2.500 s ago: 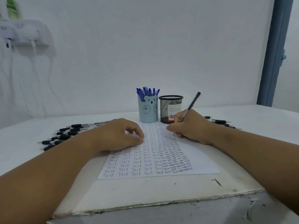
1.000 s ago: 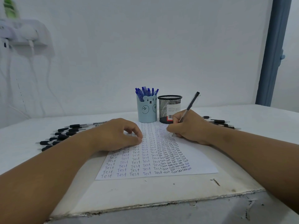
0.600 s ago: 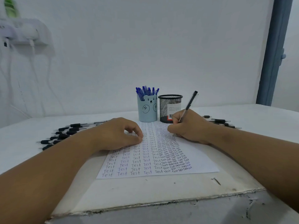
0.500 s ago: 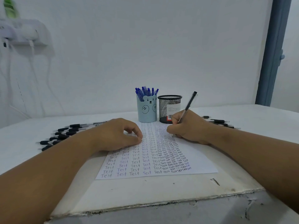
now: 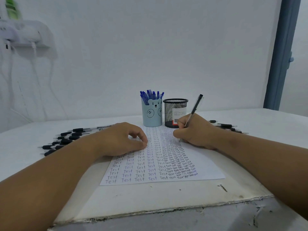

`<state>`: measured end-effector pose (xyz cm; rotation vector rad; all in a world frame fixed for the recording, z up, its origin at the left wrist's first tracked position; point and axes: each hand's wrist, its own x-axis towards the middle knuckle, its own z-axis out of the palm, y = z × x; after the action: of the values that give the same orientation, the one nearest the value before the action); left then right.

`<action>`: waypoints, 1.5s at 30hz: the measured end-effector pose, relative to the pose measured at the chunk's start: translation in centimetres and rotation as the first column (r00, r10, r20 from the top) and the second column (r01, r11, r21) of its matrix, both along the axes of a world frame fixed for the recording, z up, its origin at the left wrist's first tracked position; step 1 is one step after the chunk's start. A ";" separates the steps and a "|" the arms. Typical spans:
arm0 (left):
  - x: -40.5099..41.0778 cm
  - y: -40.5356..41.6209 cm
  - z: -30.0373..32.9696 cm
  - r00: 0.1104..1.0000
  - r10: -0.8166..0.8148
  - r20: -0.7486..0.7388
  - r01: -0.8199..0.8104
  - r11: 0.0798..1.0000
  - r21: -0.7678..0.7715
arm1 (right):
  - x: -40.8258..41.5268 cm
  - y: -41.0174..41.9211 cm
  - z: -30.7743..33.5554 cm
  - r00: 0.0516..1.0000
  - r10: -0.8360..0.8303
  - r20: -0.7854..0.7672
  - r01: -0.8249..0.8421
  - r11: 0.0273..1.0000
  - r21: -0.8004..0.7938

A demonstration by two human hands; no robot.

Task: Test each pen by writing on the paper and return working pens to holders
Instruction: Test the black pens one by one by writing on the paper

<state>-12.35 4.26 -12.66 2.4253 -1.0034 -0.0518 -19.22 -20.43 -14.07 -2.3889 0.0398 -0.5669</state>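
Observation:
A white sheet of paper covered with rows of the word "Test" lies on the table in front of me. My right hand grips a black pen, its tip down on the upper right part of the sheet. My left hand rests on the paper's upper left with fingers curled, holding nothing. Behind the sheet stand a light-blue bear holder full of blue pens and a black mesh holder.
Several black pens lie in a row on the table to the left. A few more black pens lie to the right behind my right wrist. The white table has a chipped front edge. A wall stands close behind.
The pen in my right hand has shifted slightly while its tip stays on the paper. My left hand has stayed where it was.

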 end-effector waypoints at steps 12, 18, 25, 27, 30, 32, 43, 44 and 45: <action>-0.2 -0.1 0.1 1.000 0.008 -0.001 -0.008 1.000 0.013 | 0.4 -0.3 -0.2 1.000 -0.001 0.019 0.001 1.000 0.005; -0.3 0.0 0.1 1.000 -0.004 -0.004 0.004 1.000 0.006 | 0.3 -0.3 -0.1 1.000 0.001 0.021 -0.001 1.000 0.004; -0.4 0.0 0.2 1.000 0.010 0.002 -0.010 1.000 0.023 | 0.3 -0.1 -0.2 1.000 0.008 0.026 -0.008 1.000 -0.019; -0.4 -0.1 0.2 1.000 0.010 0.000 -0.010 1.000 0.020 | 0.2 -0.1 -0.2 1.000 0.000 0.024 0.001 1.000 -0.022; -0.4 0.0 0.2 1.000 0.003 -0.007 -0.003 1.000 0.007 | 0.2 0.0 -0.3 0.997 -0.031 0.072 0.028 0.999 0.047; -0.4 0.0 0.2 1.000 0.006 -0.009 -0.005 1.000 0.001 | 0.0 0.1 -0.2 0.987 -0.039 0.154 0.005 0.977 0.213; -0.4 0.0 0.2 0.999 0.004 -0.041 -0.004 1.000 -0.012 | -0.9 -0.1 0.8 0.889 -0.060 0.454 -0.084 0.953 0.291; -0.4 0.1 0.2 0.999 0.007 -0.043 -0.007 1.000 -0.013 | -0.9 0.0 0.8 0.885 -0.051 0.462 -0.089 0.957 0.276; -0.4 0.1 0.2 0.999 0.009 -0.043 -0.010 1.000 -0.012 | -0.9 0.0 0.8 0.883 -0.054 0.466 -0.079 0.962 0.261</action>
<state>-12.72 4.37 -12.43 2.4073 -0.9702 -0.0938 -20.14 -20.43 -13.26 -1.9285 -0.1048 -1.0512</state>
